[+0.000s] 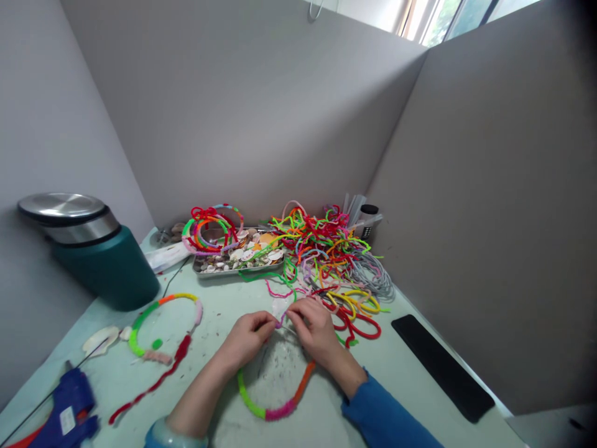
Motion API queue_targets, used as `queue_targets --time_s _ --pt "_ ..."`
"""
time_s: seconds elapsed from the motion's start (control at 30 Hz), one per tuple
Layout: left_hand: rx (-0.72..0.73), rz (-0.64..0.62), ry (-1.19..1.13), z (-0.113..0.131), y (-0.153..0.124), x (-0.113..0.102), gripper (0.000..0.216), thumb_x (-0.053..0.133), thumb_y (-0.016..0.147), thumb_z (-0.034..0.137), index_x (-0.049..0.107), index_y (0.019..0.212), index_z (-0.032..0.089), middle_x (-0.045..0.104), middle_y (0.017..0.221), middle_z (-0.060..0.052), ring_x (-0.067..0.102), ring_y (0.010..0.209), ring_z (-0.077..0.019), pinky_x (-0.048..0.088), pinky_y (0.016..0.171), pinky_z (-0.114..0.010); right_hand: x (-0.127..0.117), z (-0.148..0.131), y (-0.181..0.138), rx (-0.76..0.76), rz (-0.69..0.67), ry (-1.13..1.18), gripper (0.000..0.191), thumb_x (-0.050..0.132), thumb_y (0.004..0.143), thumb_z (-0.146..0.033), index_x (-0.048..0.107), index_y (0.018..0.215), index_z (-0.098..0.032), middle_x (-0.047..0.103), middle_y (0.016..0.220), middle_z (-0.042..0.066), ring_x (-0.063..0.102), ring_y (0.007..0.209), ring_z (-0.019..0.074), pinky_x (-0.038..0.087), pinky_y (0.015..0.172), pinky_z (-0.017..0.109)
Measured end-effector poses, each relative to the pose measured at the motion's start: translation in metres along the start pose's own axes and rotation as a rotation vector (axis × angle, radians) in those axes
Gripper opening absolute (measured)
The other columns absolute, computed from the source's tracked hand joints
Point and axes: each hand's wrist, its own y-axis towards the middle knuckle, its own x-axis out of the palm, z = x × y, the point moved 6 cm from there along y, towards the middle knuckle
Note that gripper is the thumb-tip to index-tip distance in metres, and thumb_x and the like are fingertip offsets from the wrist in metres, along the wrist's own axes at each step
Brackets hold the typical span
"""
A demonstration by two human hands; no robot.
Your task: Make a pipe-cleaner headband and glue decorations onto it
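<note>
Blue plastic makes up the body of a glue gun (72,404), lying at the far left of the pale green tabletop (228,302). Behind it a teal bottle (105,264) with a steel lid stands near the partition, and a broad white shell (100,341) lies just in front. Next comes a ring (137,326) covered in green, orange, yellow and lilac sections, with a loose red chenille strand (153,386) trailing from its lower right. Farther back, a bundle of coloured rings (205,218) rests over the left part of a metal tray (219,274) filled with shells.

At centre, the left hand (247,336) pinches a purple chenille strand (280,322) between thumb and forefinger. Below both hands is a partly covered ring (280,412), green, magenta and orange along its near curve; how the strand meets it is too small to tell. The right hand (314,326) has its thumb and fingertips pressed together on the strand's other side.

Beyond the right hand spreads a tangled heap of chenille strands (321,239), with coiled grey cord (373,277) at its right edge, below a black-capped container (368,221). Farthest right lies a long black pad (441,367).
</note>
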Motion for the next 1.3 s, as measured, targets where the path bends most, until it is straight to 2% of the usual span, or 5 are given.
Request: queue_targets --time_s 0.4,0.6,0.8,1.0,1.3 --pt "0.185 -0.037 0.288 0.006 -0.004 0.005 0.022 0.051 0.078 0.033 0.06 0.069 0.015 0.053 0.061 0.002 0.043 0.059 -0.0118 0.031 0.055 -0.022 0.016 0.017 -0.003 0.191 -0.188 0.096 0.016 0.054 0.083 -0.023 0.064 0.072 -0.017 0.061 0.062 -0.002 0.053 0.058 0.011 0.034 0.055 0.02" --pt "0.2 0.031 0.257 0.014 -0.006 -0.001 0.023 0.05 0.08 0.032 0.059 0.067 0.015 0.051 0.059 0.002 0.043 0.058 -0.012 0.032 0.055 -0.023 0.019 0.023 -0.002 0.255 -0.219 0.214 0.017 0.055 0.082 -0.025 0.063 0.07 -0.016 0.058 0.061 -0.002 0.049 0.058 0.0105 0.034 0.053 0.02" --pt "0.253 0.073 0.188 0.019 -0.008 -0.004 0.022 0.053 0.08 0.033 0.062 0.092 0.017 0.048 0.056 0.005 0.043 0.054 -0.0116 0.032 0.053 -0.022 0.024 0.026 -0.002 0.336 -0.301 0.396 0.021 0.057 0.08 -0.029 0.064 0.066 -0.015 0.053 0.058 -0.003 0.045 0.054 0.0092 0.032 0.05 0.019" --pt "0.262 0.086 0.144 0.019 -0.005 -0.006 0.022 0.052 0.082 0.033 0.067 0.083 0.017 0.067 0.077 -0.003 0.058 0.073 -0.0169 0.041 0.068 -0.024 0.027 0.035 -0.003 0.406 -0.287 0.472 0.032 0.053 0.084 -0.037 0.064 0.065 -0.014 0.055 0.056 -0.001 0.049 0.053 0.0108 0.035 0.05 0.021" --pt "0.121 0.324 0.098 -0.009 0.007 -0.027 0.027 0.053 0.078 0.041 0.065 0.076 0.017 0.066 0.072 -0.002 0.057 0.071 -0.0185 0.041 0.066 -0.026 -0.008 -0.001 0.001 -0.079 0.066 0.105 0.014 0.055 0.086 -0.025 0.067 0.09 -0.022 0.062 0.098 0.006 0.053 0.097 0.0198 0.038 0.089 0.038"
